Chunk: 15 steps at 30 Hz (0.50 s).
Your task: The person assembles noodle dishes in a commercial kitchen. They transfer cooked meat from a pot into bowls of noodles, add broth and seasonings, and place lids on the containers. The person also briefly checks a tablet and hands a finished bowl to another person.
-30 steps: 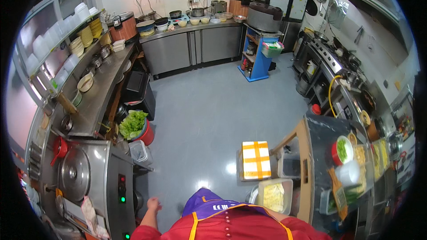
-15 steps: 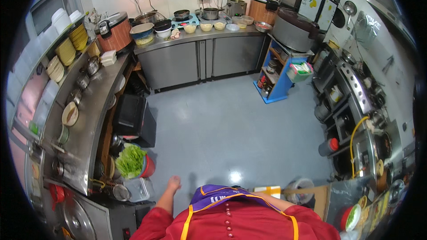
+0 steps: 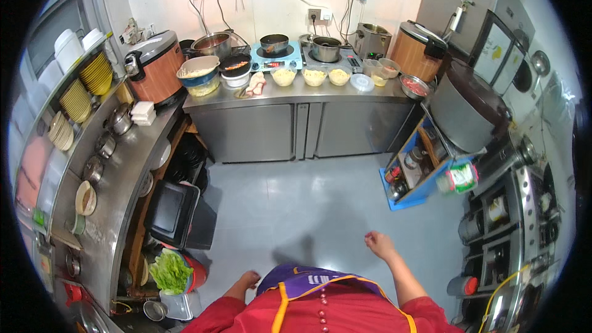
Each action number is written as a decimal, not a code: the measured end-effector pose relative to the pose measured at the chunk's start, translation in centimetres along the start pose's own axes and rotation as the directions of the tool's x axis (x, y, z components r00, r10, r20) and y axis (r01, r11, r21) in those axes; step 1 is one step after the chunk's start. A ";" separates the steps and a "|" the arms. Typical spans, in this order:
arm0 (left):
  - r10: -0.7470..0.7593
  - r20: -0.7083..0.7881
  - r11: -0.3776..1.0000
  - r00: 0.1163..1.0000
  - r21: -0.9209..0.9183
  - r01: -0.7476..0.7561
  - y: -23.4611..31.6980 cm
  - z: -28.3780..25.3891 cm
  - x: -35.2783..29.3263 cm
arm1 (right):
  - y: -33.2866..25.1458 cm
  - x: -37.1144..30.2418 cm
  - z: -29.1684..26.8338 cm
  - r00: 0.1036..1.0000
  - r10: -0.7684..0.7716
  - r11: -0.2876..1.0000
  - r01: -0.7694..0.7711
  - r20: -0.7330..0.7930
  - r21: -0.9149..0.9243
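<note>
**Empty hands over a grey kitchen floor**

Standing mid-kitchen, both hands free. Left hand (image 3: 249,280) low at the near left, fingers curled loosely inward, gripping nothing, just right of a red bucket (image 3: 192,273) and a bunch of green lettuce (image 3: 169,270) in a clear tub. Right hand (image 3: 379,244) raised a little farther out at the near right, fingers loosely bent and apart, holding nothing, above bare grey floor (image 3: 308,209). Red sleeves and a purple apron with orange trim (image 3: 314,283) along the near edge.

Far ahead, a steel counter (image 3: 296,95) with three small bowls of pale food (image 3: 314,76), pots on a blue cooktop (image 3: 275,55), a copper-coloured rice cooker (image 3: 154,68) at the far left. Left side: a long steel shelf with stacked yellow plates (image 3: 95,74) and a black bin (image 3: 172,213) beneath. Right side: a blue rack (image 3: 410,176) and a large grey pot (image 3: 465,111).
</note>
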<state>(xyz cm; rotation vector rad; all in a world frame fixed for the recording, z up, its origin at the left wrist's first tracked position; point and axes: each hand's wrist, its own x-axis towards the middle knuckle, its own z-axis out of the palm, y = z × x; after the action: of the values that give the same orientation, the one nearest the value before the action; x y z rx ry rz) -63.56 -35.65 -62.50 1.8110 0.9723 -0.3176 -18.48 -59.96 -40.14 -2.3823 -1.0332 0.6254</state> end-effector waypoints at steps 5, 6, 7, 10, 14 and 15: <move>-0.666 -0.103 0.636 0.739 -0.596 0.491 -0.6 -4.8 3.4 | -5.2 17.1 -5.1 0.969 -0.221 0.975 0.222 -0.112 0.003; -0.741 -0.098 0.554 0.664 -0.647 0.523 0.4 -6.3 5.6 | -5.9 20.3 -5.1 0.946 -0.279 0.959 0.284 -0.165 0.006; -0.722 -0.150 0.568 0.676 -0.687 0.454 1.9 -7.9 8.3 | -6.5 23.0 -5.1 0.942 -0.301 0.953 0.302 -0.151 -0.014; -0.593 -0.324 0.637 0.737 -0.749 0.183 8.0 -14.6 18.6 | -7.3 30.9 -5.1 0.923 -0.365 0.931 0.361 -0.122 -0.053; -0.146 -0.534 0.714 0.833 -0.640 -0.285 24.4 -25.2 32.7 | -8.0 39.0 -9.1 0.931 -0.356 0.934 0.353 -0.078 -0.048; -0.055 -0.605 0.706 0.794 -0.586 -0.398 29.5 -27.2 35.3 | -8.3 40.9 -10.6 0.935 -0.343 0.939 0.337 -0.090 -0.069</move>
<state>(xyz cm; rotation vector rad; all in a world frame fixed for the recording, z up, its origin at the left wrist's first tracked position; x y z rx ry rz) -24.84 -0.18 -52.28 1.2627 1.1109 0.7246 8.07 -26.37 -36.01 -2.1760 -1.3889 0.3520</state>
